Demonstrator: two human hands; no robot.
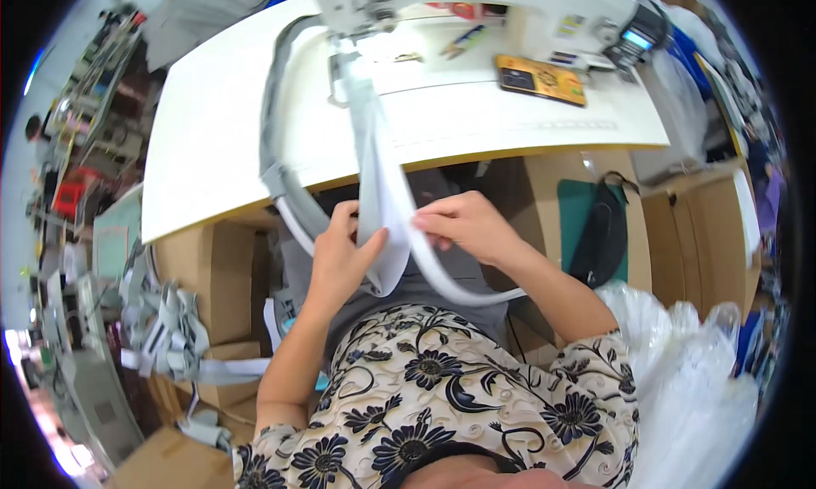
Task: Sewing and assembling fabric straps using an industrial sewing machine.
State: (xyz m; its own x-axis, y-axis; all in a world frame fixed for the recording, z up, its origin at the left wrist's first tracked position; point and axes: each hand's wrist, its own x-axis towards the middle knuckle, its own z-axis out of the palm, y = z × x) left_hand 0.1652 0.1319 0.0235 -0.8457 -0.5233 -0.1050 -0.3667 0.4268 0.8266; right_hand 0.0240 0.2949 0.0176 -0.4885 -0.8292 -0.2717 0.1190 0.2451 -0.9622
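Observation:
A grey fabric strip (367, 149) runs from under the sewing machine's needle area (361, 43) over the table's front edge toward me. My left hand (342, 255) grips this strip near its lower end, thumb on its pale side. Beside it, my right hand (466, 224) pinches a white strip (442, 287) between thumb and fingertips. That white strip comes down along the grey one, then bends right beneath my right forearm. Another length of grey strip (270, 119) loops from behind the needle down the left side of the table.
On the white table (204, 149) lie an orange-yellow phone (541, 79) and small thread snips (463, 41). Cardboard boxes (204, 277) flank my lap. A black pouch (599, 238) hangs at right, above clear plastic bags (688, 361). Grey fabric scraps (170, 327) pile up at left.

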